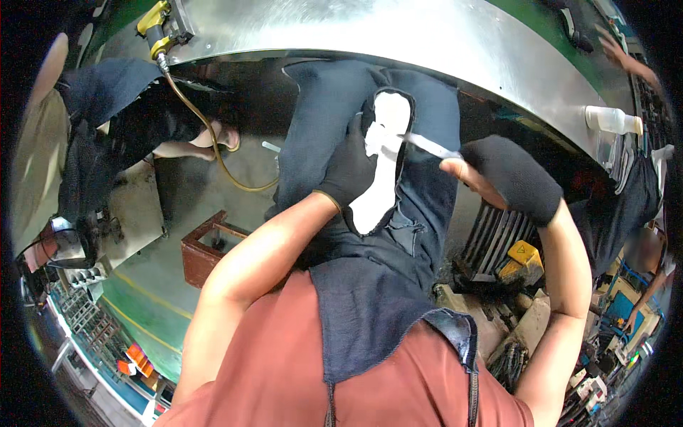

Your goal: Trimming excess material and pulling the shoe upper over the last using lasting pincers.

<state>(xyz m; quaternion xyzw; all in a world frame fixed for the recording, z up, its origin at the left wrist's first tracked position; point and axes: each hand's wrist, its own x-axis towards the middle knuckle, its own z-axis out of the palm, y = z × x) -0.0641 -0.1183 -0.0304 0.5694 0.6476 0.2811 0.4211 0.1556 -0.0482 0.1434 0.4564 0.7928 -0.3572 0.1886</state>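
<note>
A pair of dark blue jeans [334, 107] hangs over the edge of a curved shiny metal table [427, 35] and down toward my chest. A white pocket lining [388, 117] shows through an opening in the denim. My left hand [352, 165], in a black glove, presses on the denim beside the white lining. My right hand [491, 174], partly covered by a black sleeve-like glove, holds a thin white stick-like tool [427, 146] whose tip touches the lining.
A yellow tool with a hose [160, 25] lies on the table's far left. A white plastic bottle [612, 119] stands at the right edge. Another person's foot [217, 135] and a brown box [210, 249] are on the floor below. Yellow-marked machinery [523, 256] sits lower right.
</note>
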